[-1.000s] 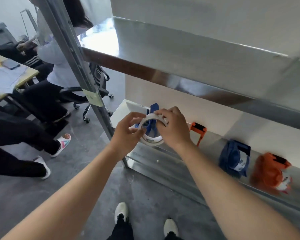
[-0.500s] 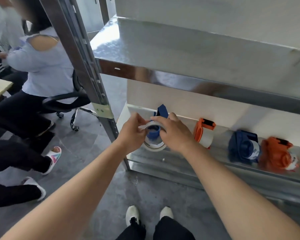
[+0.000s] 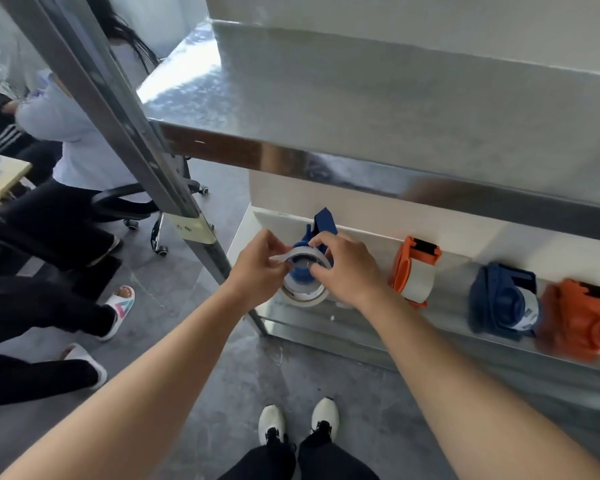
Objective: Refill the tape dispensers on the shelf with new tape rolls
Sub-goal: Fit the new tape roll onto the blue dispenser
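Observation:
A clear tape roll (image 3: pixel 305 292) is held between my left hand (image 3: pixel 258 271) and my right hand (image 3: pixel 349 268), just in front of a blue tape dispenser (image 3: pixel 321 225) at the left end of the lower metal shelf (image 3: pixel 395 327). The left fingers pinch the roll's loose end; the right fingers grip its rim. The blue hub shows through the roll's hole. Further right on the shelf lie an orange dispenser (image 3: pixel 414 270) with tape, a dark blue dispenser (image 3: pixel 503 301) and another orange dispenser (image 3: pixel 579 325).
A slanted metal upright (image 3: pixel 118 123) of the rack stands just left of my hands. An upper shelf (image 3: pixel 361 109) overhangs the lower one. Seated people (image 3: pixel 77 143) and an office chair (image 3: pixel 142 206) are at the left. My feet (image 3: pixel 298 424) stand on the grey floor.
Both hands have carried the roll down and forward to the blue dispenser on the shelf. The camera has tilted downward and shifted; the left fingers now pinch the tape's loose end.

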Demonstrator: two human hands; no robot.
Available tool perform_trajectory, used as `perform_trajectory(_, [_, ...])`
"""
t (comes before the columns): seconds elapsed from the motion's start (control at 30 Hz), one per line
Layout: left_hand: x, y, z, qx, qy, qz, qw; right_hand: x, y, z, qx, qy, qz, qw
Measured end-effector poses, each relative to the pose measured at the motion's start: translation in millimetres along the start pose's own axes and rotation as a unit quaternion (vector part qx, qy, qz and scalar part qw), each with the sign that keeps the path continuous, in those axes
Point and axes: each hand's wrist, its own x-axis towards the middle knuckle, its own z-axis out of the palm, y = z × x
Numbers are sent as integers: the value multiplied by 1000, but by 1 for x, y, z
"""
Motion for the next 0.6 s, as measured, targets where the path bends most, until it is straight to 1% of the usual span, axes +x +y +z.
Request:
perform_trajectory(0.13, [8, -3, 5, -18, 4, -5, 1000, 4, 8, 3, 46, 0, 36, 998])
perform_trajectory(0.23, [12, -7, 5, -22, 3, -1, 1000, 10, 9, 10, 74, 27, 72, 994])
perform_trajectory(0.3, [17, -10, 4, -27, -11, -2, 1000, 17, 7, 13, 83, 50, 99, 990])
perform_trajectory(0.43, [31, -15, -1, -42, -43, -5, 998, 28, 0, 14, 98, 73, 139, 983])
perform_trajectory(0.5, [37, -16, -5, -56, -57, 0, 997, 31, -4, 15, 110, 86, 148, 979])
perform_trajectory(0.6, [47, -20, -8, -43, -56, 3, 998, 36, -10, 19, 112, 101, 154, 977])
